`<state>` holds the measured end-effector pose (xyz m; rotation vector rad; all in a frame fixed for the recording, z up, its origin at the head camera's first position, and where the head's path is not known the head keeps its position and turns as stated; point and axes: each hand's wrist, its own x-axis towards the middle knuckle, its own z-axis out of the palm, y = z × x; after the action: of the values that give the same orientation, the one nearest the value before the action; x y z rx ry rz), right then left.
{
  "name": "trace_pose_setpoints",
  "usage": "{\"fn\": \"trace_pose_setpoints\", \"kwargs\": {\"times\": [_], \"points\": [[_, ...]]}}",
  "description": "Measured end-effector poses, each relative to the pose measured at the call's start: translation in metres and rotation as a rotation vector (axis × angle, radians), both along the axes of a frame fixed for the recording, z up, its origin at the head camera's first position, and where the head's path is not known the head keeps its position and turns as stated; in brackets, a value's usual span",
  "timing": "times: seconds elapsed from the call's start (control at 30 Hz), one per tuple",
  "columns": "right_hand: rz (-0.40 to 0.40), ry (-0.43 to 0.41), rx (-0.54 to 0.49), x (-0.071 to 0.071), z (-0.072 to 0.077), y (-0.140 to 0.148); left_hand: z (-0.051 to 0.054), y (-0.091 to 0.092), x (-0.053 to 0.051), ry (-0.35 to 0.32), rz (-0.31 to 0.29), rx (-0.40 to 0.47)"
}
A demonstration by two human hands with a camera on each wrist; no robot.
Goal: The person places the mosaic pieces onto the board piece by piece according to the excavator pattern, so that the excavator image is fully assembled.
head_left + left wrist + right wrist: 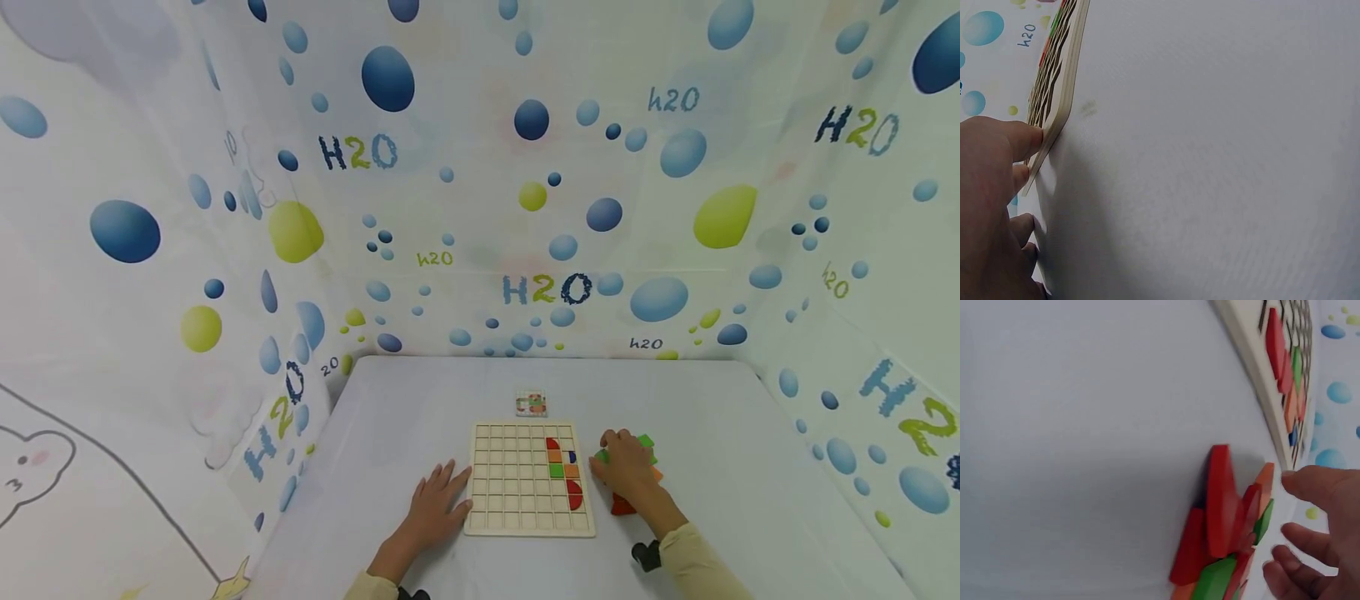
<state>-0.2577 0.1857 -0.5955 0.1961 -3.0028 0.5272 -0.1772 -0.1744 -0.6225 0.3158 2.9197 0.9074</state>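
A square wooden grid board (517, 492) lies on the white table, with several red, orange, green and blue pieces set in cells on its right side. My left hand (435, 506) rests on the table with its fingers spread, thumb and fingertips touching the board's left edge. Right of the board, my right hand (628, 468) is over a heap of loose coloured pieces (624, 505). In the right wrist view its fingers (1310, 540) are bent loosely beside the heap, and no piece shows between them. Red pieces (1222, 500) lie stacked with green and orange ones.
Behind the board lies a small printed pattern card (532, 403). The white table (405, 400) is enclosed by curtains (480, 208) printed with bubbles and H2O lettering. A black wrist camera (647, 556) sits at my right sleeve.
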Motion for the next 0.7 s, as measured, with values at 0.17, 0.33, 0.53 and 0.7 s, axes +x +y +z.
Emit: {"fn": "trace_pose_setpoints", "kwargs": {"times": [0.17, 0.33, 0.53, 0.7], "points": [[-0.011, -0.041, 0.005, -0.001, -0.008, 0.008, -0.001, 0.0, 0.0, 0.021, -0.002, 0.005], [-0.014, -0.062, -0.016, -0.006, -0.009, 0.009, -0.001, -0.001, 0.0, 0.001, 0.006, -0.005], [-0.033, -0.061, -0.026, -0.009, -0.011, 0.008, -0.003, 0.0, -0.001, 0.011, 0.004, -0.003], [-0.03, -0.037, -0.037, -0.01, -0.012, 0.005, -0.002, -0.001, -0.001, 0.001, 0.004, -0.023]]}}
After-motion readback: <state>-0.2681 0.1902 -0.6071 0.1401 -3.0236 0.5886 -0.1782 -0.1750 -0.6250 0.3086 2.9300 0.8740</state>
